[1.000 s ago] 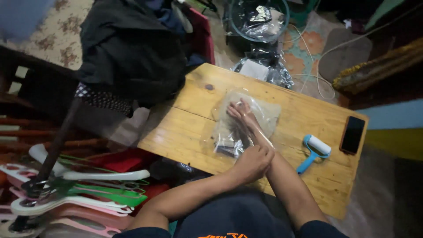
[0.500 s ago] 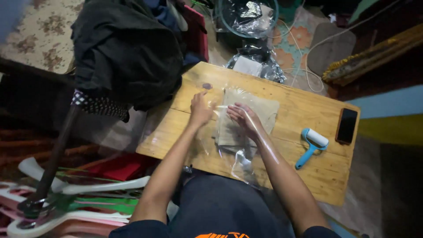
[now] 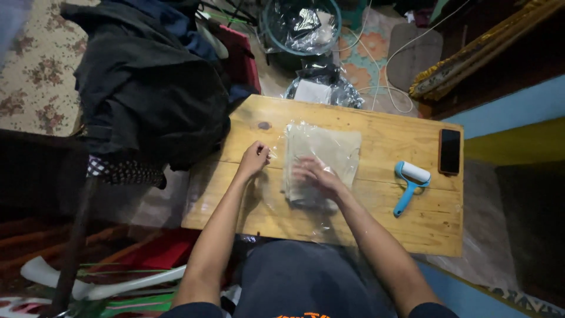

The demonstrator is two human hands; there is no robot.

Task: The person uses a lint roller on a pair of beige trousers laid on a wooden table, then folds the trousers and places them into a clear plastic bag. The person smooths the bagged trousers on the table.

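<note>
This looks like a room in a home. A low wooden table (image 3: 376, 126) stands on a patterned floor mat (image 3: 365, 59), with dark clothes (image 3: 147, 94) piled beside it. A phone (image 3: 449, 151) lies on the table.

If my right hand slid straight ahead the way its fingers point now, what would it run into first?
The right hand lies on the clear plastic bag, fingers pointing up-left. It would probably cross the folded cloth inside, then bare wooden table.

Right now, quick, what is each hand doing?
Left hand: closed, pinching the edge of the clear plastic bag.
Right hand: open, fingers spread flat, pressing down on the bag.
</note>
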